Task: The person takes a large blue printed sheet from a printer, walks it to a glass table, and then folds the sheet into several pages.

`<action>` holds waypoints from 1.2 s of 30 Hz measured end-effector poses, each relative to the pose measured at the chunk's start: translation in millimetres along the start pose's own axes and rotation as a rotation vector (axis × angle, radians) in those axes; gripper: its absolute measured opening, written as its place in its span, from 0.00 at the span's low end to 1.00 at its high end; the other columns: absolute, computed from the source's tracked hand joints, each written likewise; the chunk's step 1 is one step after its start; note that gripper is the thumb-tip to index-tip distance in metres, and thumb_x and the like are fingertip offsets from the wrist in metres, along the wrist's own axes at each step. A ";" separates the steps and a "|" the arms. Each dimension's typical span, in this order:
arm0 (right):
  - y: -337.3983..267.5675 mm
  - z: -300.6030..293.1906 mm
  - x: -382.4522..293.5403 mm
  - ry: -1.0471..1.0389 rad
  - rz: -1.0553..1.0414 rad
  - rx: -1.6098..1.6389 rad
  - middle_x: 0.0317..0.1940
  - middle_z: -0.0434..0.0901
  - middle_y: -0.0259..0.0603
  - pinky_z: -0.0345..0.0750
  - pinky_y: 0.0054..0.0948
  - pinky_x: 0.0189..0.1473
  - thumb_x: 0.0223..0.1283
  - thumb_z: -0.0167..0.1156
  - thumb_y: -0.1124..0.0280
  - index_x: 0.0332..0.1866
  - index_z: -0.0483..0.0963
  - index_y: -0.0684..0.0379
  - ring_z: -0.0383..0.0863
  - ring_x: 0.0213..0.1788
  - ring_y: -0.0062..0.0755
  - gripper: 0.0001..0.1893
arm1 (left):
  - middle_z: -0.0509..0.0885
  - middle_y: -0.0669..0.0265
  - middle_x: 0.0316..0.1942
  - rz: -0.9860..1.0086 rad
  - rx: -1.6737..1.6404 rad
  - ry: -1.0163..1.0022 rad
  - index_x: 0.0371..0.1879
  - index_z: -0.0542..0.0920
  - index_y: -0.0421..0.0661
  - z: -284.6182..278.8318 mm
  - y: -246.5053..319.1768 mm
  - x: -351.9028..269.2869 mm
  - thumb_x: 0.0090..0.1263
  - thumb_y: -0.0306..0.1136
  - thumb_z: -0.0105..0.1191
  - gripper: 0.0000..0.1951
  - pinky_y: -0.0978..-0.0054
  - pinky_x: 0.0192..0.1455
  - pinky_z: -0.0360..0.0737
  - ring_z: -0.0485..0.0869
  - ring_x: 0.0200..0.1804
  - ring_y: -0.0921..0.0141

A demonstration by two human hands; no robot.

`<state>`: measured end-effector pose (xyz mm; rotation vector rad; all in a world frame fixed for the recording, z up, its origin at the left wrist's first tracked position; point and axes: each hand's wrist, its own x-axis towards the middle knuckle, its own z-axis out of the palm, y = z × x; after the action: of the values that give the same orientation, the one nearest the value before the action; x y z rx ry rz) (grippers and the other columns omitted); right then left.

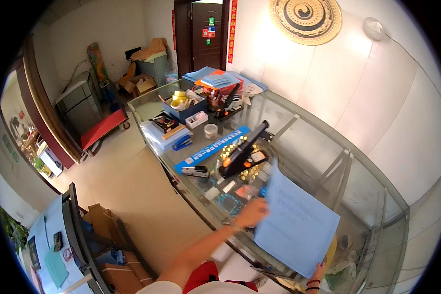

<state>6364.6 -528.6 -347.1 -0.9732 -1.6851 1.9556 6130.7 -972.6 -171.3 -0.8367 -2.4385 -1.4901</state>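
A light blue printed sheet or booklet stands tilted over the near part of a glass-topped counter. At its left edge my left hand has curled fingers pinching it, slightly blurred. My right hand, with bracelets at the wrist, grips the lower right corner. Just beyond the sheet stands a black heavy-duty stapler with orange parts. A small black and silver stapler lies to its left, near a blue strip bearing writing. Gold-coloured pieces show around the big stapler's base.
Farther back are a blue box of tape rolls, a round tub, another heavy-duty stapler and stacked blue paper. At left are a red trolley and a desk bearing a calculator. Cardboard boxes stand below.
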 end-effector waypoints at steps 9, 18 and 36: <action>-117.9 164.9 -147.1 0.407 -0.576 -0.466 0.67 0.69 0.51 0.64 0.41 0.68 0.73 0.49 0.68 0.69 0.65 0.65 0.68 0.67 0.47 0.23 | 0.47 0.46 0.78 0.255 0.120 -0.741 0.75 0.57 0.53 1.4 62.7 -64.4 0.74 0.47 0.51 0.33 0.49 0.73 0.61 0.49 0.79 0.52; -197.0 483.6 -210.1 -0.061 -1.030 -0.425 0.61 0.76 0.45 0.71 0.35 0.64 0.71 0.52 0.76 0.63 0.71 0.64 0.76 0.62 0.34 0.17 | 0.76 0.68 0.34 -0.039 -0.599 -0.091 0.64 0.71 0.44 -376.3 21.4 -96.6 0.75 0.31 0.53 0.20 0.77 0.37 0.72 0.74 0.32 0.76; -85.1 1221.1 -653.4 -1.908 -0.650 0.031 0.41 0.86 0.38 0.80 0.28 0.47 0.67 0.55 0.78 0.52 0.78 0.62 0.85 0.40 0.27 0.11 | 0.74 0.70 0.18 0.673 -0.206 0.441 0.48 0.85 0.46 -916.7 2.3 -227.7 0.79 0.58 0.38 0.28 0.79 0.15 0.58 0.65 0.12 0.78</action>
<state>5933.9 -1813.5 -48.9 1.9231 -1.9928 2.1605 6187.4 -1845.7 184.8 -1.0815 -1.4975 -1.4548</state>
